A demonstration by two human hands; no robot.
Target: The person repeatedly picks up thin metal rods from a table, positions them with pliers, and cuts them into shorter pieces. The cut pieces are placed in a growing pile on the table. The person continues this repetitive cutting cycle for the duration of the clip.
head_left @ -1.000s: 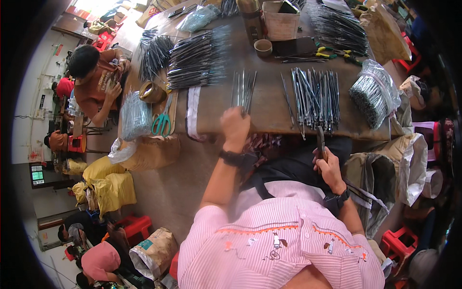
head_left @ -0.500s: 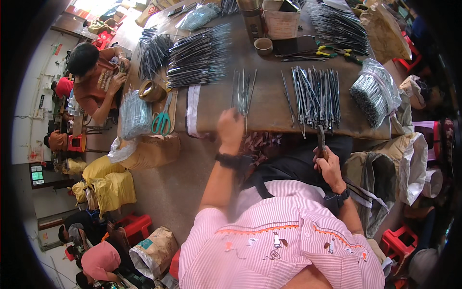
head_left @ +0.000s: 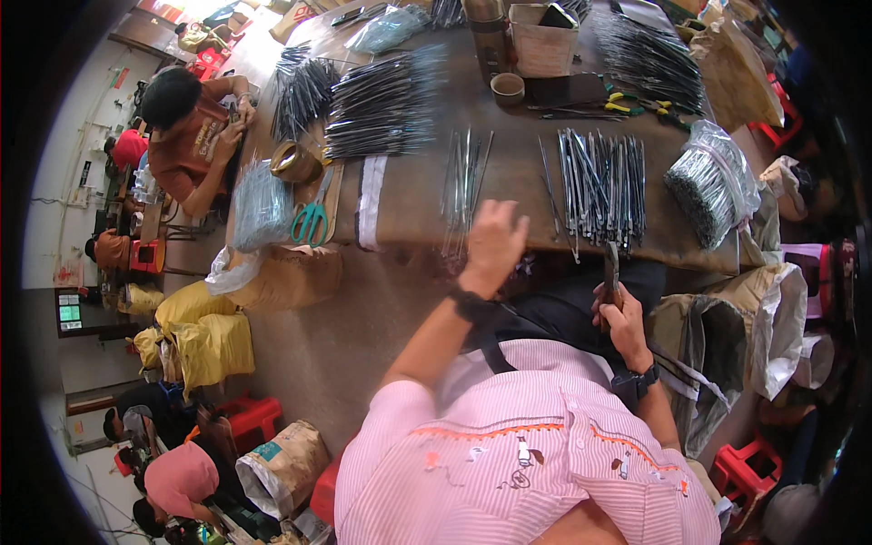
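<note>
My left hand (head_left: 495,243) hovers over the table's front edge, its fingers a little apart with nothing seen in them. Just beyond it lies a small sparse group of thin metal strips (head_left: 463,173). In my right hand (head_left: 624,318) is a pair of pliers (head_left: 611,265), the dark jaws pointing away from me toward the table and the handles inside my closed fingers. A larger row of the thin strips (head_left: 599,186) is spread on the table just past the plier jaws, their ends near the edge.
Farther left are piles of dark strips (head_left: 381,104) and teal scissors (head_left: 310,222). A plastic-wrapped bundle (head_left: 710,184) sits at the table's right corner. A brown cup (head_left: 507,89) and yellow-handled pliers (head_left: 622,102) lie beyond. A co-worker (head_left: 195,136) works at the left side. Open sacks (head_left: 772,318) stand right.
My left hand has moved right, from beside the small group of strips toward the larger row. My right hand keeps the pliers in nearly the same place.
</note>
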